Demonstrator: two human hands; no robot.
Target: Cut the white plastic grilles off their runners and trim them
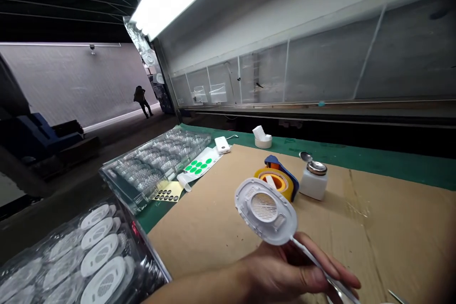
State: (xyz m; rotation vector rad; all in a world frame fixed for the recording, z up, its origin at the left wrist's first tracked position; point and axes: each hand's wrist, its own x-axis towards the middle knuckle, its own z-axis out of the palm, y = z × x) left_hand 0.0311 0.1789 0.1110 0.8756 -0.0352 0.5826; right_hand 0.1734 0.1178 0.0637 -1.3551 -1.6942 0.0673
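Note:
My left hand (285,270) reaches in from the bottom, its fingers and thumb closed on white plastic parts. One is an oval plastic cover (242,206) with a round slatted grille and a small slot, its inner side facing me. A second thin white piece (308,252) shows edge-on between thumb and fingers, running down to the bottom edge. Just behind the cover stands a yellow tape roll (292,185) on a blue dispenser. My right hand is not in view. A thin metal tip (396,296) shows at the bottom right.
A tray of white oval covers (101,256) stands at lower left. Beyond it lie clear plastic trays (160,154), a green-dot sticker sheet (199,166) and a white device (223,145). A pump bottle (313,183) stands on the cardboard (203,228). A person (142,99) stands far off.

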